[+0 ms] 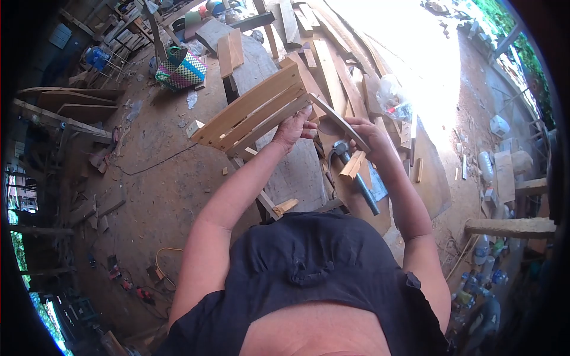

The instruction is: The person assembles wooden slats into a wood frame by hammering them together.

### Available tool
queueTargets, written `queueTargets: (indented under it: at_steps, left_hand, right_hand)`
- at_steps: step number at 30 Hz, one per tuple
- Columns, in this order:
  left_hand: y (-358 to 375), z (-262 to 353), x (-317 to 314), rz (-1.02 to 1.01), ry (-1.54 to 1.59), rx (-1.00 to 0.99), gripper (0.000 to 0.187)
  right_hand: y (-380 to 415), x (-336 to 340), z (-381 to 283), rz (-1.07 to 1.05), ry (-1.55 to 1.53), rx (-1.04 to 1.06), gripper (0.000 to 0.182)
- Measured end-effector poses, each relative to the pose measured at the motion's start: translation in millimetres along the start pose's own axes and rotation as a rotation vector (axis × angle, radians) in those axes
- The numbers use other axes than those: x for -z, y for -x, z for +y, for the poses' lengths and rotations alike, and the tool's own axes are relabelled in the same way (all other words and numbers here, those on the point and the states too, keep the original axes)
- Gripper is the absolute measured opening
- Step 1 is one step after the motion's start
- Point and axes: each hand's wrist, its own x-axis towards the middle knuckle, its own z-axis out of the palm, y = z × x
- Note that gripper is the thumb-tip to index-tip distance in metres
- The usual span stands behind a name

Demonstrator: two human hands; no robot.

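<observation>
A slatted wooden frame (252, 105) is raised above the bench, tilted up to the left. My left hand (292, 129) grips it near its right end, thumb up against the lowest slat. My right hand (369, 136) is closed on a narrow wooden strip (338, 120), whose upper end meets the frame's right corner. Below that hand a claw hammer (360, 185) with a blue-green handle lies slanting. A short wood block (352, 166) overlaps the hammer in this view.
The grey plank bench (291, 175) runs under my hands. Several boards (332, 74) are piled ahead, beside a clear plastic bag (392, 98). A checkered woven basket (181, 70) stands on the dirt floor at the left. A dark cord (155, 166) crosses the floor.
</observation>
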Motion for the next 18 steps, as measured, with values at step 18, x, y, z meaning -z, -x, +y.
queueTargets:
  at_steps: [18]
  left_hand:
    - [-7.7, -0.2, -1.4, -0.018, -0.032, -0.038, 0.036]
  right_hand:
    - [-0.8, -0.1, 2.4, -0.023, 0.093, 0.021, 0.027]
